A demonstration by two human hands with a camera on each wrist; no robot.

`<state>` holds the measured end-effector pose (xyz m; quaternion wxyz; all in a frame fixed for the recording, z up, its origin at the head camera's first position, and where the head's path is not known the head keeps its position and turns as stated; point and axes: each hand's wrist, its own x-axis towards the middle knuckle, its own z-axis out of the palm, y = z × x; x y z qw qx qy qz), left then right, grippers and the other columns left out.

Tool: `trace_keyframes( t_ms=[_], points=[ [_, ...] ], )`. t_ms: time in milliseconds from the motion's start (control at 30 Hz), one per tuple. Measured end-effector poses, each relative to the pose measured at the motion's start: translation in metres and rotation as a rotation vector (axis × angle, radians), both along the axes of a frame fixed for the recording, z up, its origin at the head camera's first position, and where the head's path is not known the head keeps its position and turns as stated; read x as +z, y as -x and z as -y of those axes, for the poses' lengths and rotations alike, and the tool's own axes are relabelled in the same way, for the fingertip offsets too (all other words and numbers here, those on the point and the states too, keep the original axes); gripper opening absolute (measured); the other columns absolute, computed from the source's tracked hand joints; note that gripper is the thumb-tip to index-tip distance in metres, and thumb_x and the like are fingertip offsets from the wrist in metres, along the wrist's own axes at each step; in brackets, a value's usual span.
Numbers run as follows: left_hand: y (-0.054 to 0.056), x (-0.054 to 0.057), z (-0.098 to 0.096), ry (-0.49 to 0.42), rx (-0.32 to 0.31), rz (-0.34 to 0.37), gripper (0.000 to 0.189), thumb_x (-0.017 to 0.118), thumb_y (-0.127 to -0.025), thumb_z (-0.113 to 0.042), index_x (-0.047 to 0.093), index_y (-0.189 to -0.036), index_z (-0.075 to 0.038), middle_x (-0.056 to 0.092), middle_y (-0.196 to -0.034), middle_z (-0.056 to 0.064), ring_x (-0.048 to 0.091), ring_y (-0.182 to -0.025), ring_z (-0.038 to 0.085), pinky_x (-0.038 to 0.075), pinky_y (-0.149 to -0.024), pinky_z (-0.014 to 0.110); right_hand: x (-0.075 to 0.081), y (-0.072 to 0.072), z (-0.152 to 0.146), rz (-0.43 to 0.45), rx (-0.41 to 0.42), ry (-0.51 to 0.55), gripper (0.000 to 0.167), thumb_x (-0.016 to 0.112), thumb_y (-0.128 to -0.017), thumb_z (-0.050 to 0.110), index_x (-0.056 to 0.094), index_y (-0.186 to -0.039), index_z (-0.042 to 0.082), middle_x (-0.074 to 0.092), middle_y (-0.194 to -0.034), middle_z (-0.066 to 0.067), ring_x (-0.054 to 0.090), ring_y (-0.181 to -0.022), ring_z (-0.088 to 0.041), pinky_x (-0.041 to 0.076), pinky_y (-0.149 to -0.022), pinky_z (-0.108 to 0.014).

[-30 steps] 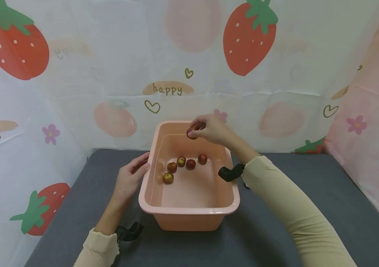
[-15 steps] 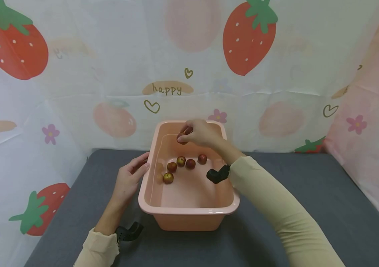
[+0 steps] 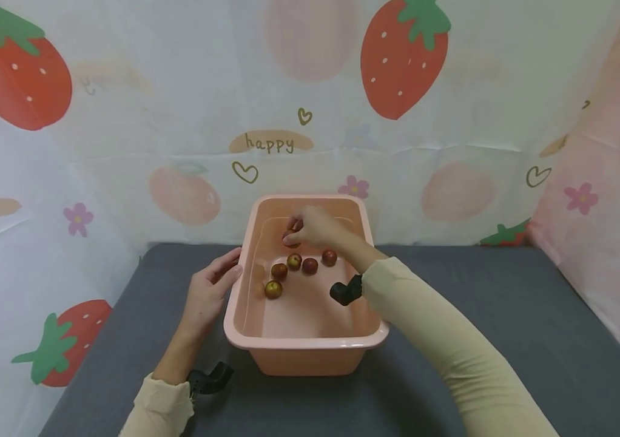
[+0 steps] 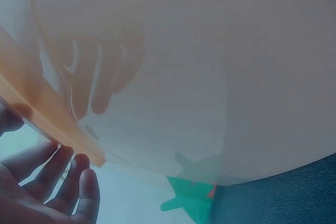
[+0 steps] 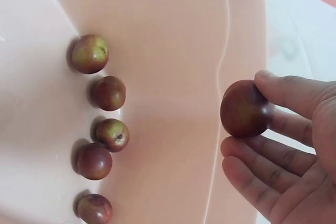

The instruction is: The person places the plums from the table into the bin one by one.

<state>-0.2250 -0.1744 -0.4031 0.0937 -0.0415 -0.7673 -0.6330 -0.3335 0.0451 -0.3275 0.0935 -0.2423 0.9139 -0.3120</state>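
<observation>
Ahead of you, from ten o'clock round to two, hangs a pale patterned cloth (image 3: 212, 91), printed with red strawberries (image 3: 405, 60) and turning pinker on the two o'clock side. Below it lies your dark grey table (image 3: 495, 291). On it, straight ahead at twelve o'clock, a peach-coloured tub (image 3: 301, 361) stands upright, its far end just in front of the cloth. Your cream right sleeve (image 3: 435, 340) comes in from five o'clock and covers part of the tub's three o'clock rim; your left sleeve (image 3: 159, 403) shows at seven.

Your left hand (image 3: 208, 288) rests at the tub's nine o'clock side, fingers loosely spread, fingertips touching the rim. Your right hand (image 3: 315, 226) is at the tub's twelve o'clock end, thumb and fingers pinching a dark round fruit (image 5: 245, 109), held clear of the floor toward eleven o'clock.

On the tub's floor, five more fruits lie in a curved row: a yellow-green fruit (image 3: 273, 289) at nine, a brownish fruit (image 3: 279, 271) at ten, a green-and-red fruit (image 3: 294, 261) at eleven, a dark red fruit (image 3: 310, 266) at twelve and a red fruit (image 3: 329, 258) at one. The eleven and twelve o'clock ones look to be touching.
</observation>
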Motion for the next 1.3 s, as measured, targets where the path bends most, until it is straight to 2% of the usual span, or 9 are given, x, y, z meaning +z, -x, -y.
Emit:
trace_keyframes(
  t_ms=[233,433,867,1300],
  points=[
    [0.001,0.000,0.002,0.001,0.001,0.000,0.046,0.060,-0.098,-0.023,0.053,-0.139,-0.006,0.058,-0.136,0.018,0.060,-0.101,-0.008,0.051,-0.085,0.010,-0.004,0.003,0.002,-0.002,-0.017,-0.072,0.013,0.075,-0.086,0.023,0.072,-0.093,0.011,0.071,-0.090,-0.004,0.062,-0.083,-0.018,0.050,-0.074,-0.027],
    [0.001,0.000,0.004,0.005,0.012,0.006,0.045,0.060,-0.097,-0.023,0.054,-0.139,-0.007,0.059,-0.136,0.017,0.060,-0.101,-0.007,0.051,-0.085,0.011,-0.007,0.005,0.006,-0.014,-0.005,-0.119,0.013,0.074,-0.087,0.022,0.072,-0.093,0.011,0.070,-0.090,-0.004,0.059,-0.081,-0.018,0.048,-0.071,-0.025],
    [0.002,-0.001,0.003,0.008,-0.010,-0.007,0.045,0.060,-0.098,-0.023,0.054,-0.139,-0.007,0.059,-0.136,0.018,0.060,-0.102,-0.007,0.051,-0.085,0.011,-0.009,0.010,0.009,-0.025,0.013,-0.149,0.015,0.074,-0.087,0.021,0.072,-0.095,0.009,0.071,-0.089,-0.005,0.059,-0.079,-0.017,0.047,-0.072,-0.025],
    [0.000,0.001,0.002,0.004,-0.010,-0.012,0.043,0.059,-0.098,-0.019,0.054,-0.139,-0.006,0.058,-0.135,0.019,0.060,-0.102,-0.007,0.051,-0.084,0.011,-0.008,0.004,0.011,-0.008,-0.011,-0.145,0.021,0.072,-0.088,0.026,0.067,-0.099,0.009,0.065,-0.093,-0.006,0.058,-0.085,-0.022,0.048,-0.073,-0.029]
  ],
)
